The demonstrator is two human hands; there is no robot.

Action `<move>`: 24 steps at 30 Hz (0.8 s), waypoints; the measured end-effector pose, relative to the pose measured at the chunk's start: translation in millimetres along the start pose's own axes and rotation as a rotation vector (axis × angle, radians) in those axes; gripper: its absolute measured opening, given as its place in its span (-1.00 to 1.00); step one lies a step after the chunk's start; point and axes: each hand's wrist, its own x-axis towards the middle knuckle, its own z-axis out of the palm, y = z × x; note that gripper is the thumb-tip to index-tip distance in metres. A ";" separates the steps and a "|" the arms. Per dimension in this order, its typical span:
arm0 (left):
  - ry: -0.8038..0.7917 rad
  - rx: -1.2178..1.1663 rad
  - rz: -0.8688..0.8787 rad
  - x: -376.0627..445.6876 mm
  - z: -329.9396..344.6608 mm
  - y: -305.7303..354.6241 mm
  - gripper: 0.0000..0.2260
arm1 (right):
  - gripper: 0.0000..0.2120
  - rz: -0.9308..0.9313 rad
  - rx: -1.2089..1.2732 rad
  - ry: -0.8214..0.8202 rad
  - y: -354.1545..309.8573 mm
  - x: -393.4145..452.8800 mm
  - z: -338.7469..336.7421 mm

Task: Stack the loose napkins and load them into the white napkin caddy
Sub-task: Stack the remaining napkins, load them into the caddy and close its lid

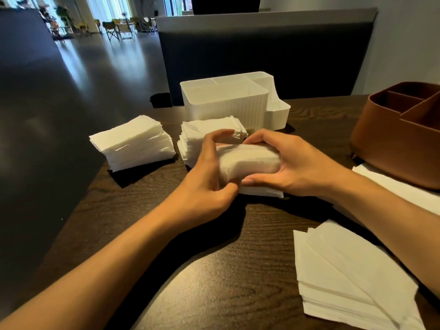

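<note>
Both grips, left hand [209, 172] and right hand [289, 163], around napkin bundle [250, 160] before white caddy [228, 101].

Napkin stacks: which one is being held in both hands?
The bundle at centre, gripped by the left hand and right hand. The far-left stack, the one behind it and the near-right stack lie untouched.

To the right of my fingers, beyond them toward the table's far edge, stands a brown caddy [402, 144] with dividers inside. Everything rests on a dark wood-grain table [214, 270]. Past my fingertips, behind the table, a dark partition [273, 60] with a pale top edge rises. Far off to their left, folding chairs [119, 28] stand on a glossy floor [100, 65].
</note>
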 end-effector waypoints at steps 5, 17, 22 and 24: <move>-0.106 -0.211 -0.009 6.5 -23.4 -5.9 -0.22 | -0.51 -0.022 0.037 0.022 0.9 3.3 -9.9; -0.085 0.308 -0.041 8.8 -51.4 0.9 -0.84 | -0.46 -0.014 -0.071 -0.079 15.1 1.4 -15.5; 0.016 0.367 0.031 9.4 -44.7 -4.0 -0.89 | -0.38 -0.036 -0.053 -0.076 12.1 2.5 -11.3; 0.023 0.359 0.064 9.0 -42.3 -3.5 -0.88 | -0.37 -0.046 -0.054 -0.063 10.8 2.9 -10.8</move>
